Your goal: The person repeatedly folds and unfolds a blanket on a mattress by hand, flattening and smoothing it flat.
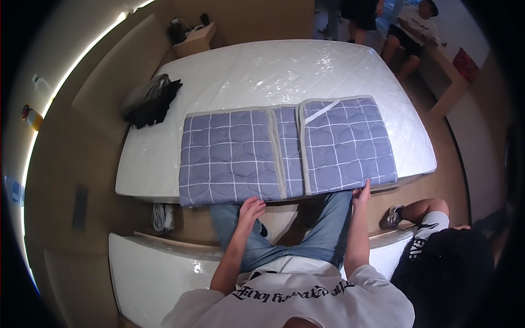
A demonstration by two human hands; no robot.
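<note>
A folded quilted mattress pad [229,147], blue-grey with a white grid and pale bound edges, lies across the near side of the bed. Both of its ends are turned in toward the middle, leaving a narrow strip between them, and a white elastic strap crosses the corner of the right fold. At the pad's near edge, left of centre, my left hand [251,209] rests with loosely bent fingers a little apart. My right hand [361,193] grips the near edge close to its right corner, with fingertips on top.
A plastic-wrapped white mattress [262,71] lies under the pad, with dark clothing [153,104] at its left. Behind me is another wrapped mattress [164,268]. A coiled white cord [162,217] sits below the bed. One person [448,268] crouches at my right; others are at the far right.
</note>
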